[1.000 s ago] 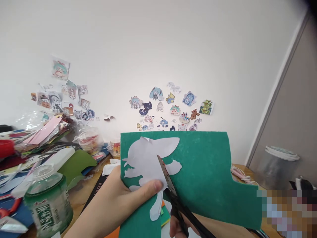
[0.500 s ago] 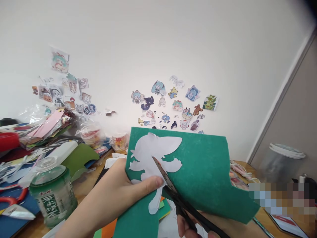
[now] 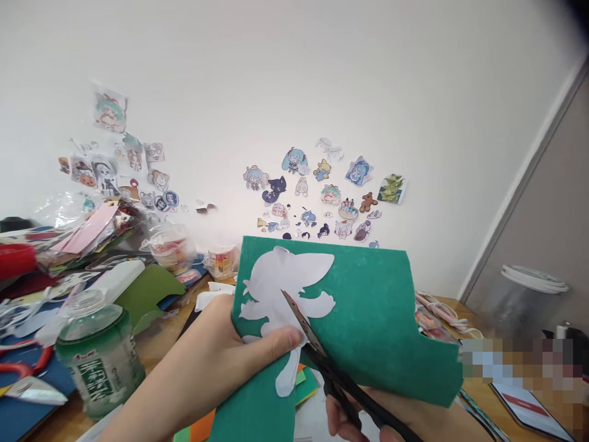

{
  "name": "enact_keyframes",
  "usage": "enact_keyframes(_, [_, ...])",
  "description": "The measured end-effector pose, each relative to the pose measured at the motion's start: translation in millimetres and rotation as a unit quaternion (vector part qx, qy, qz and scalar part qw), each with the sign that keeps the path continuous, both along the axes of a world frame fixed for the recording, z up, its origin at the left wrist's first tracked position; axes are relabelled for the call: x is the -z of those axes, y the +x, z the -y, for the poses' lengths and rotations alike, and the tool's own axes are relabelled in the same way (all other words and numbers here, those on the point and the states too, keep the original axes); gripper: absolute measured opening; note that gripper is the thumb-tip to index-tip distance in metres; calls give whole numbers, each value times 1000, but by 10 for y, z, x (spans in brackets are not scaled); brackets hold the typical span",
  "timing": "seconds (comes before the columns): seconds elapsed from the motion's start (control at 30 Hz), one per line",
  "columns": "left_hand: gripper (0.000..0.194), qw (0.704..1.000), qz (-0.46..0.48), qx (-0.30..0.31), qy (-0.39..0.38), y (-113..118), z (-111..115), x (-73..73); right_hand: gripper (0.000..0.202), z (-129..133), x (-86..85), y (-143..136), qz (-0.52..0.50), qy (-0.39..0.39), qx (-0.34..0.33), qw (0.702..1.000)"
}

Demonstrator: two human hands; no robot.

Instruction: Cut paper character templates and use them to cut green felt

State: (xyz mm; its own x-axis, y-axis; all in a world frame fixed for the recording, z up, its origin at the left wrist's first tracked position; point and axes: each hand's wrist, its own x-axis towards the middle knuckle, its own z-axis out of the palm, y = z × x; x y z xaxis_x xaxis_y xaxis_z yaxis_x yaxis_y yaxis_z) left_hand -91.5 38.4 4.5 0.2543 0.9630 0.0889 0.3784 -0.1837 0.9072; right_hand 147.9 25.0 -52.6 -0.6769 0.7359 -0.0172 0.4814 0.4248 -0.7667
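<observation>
A green sheet [image 3: 368,307], probably felt or thick paper, is held up in front of me with a white paper cutout [image 3: 271,279] lying against it. My left hand [image 3: 257,344] pinches both at the lower left, thumb across the cutout. My right hand [image 3: 359,423], partly out of frame at the bottom, grips black-handled scissors [image 3: 317,353]. One blade lies over the front of the cutout, pointing up and left, and the other is hidden behind the green sheet. A slit runs in from the sheet's lower edge beside the cutout's leg.
At left stand a green-labelled jar [image 3: 99,356], red-handled scissors [image 3: 32,380] and a pile of paper scraps [image 3: 92,233]. Wrapped cups [image 3: 221,261] sit behind. A phone [image 3: 529,405] and a lidded clear bucket [image 3: 529,301] are at right. Paper characters [image 3: 294,161] cover the wall.
The right part of the green sheet has bent inward, so its right edge sits farther left. My right hand and the scissors handles have shifted slightly left; my left hand stays in place.
</observation>
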Motion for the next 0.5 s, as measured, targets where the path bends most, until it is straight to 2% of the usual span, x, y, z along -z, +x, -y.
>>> enact_keyframes(0.13, [24,1000,-20,6,8,1,9,14,38,31,-80,-64,18,13,8,1000])
enact_keyframes(0.27, [24,1000,-11,-7,22,13,6,33,35,29,-82,-100,46,6,1,999])
enact_keyframes(0.4, [22,1000,1,-3,29,26,12,37,46,24,-47,-119,67,-3,45,997])
enact_keyframes(0.5, [23,999,13,-15,30,37,29,33,28,28,-3,-97,66,4,61,996])
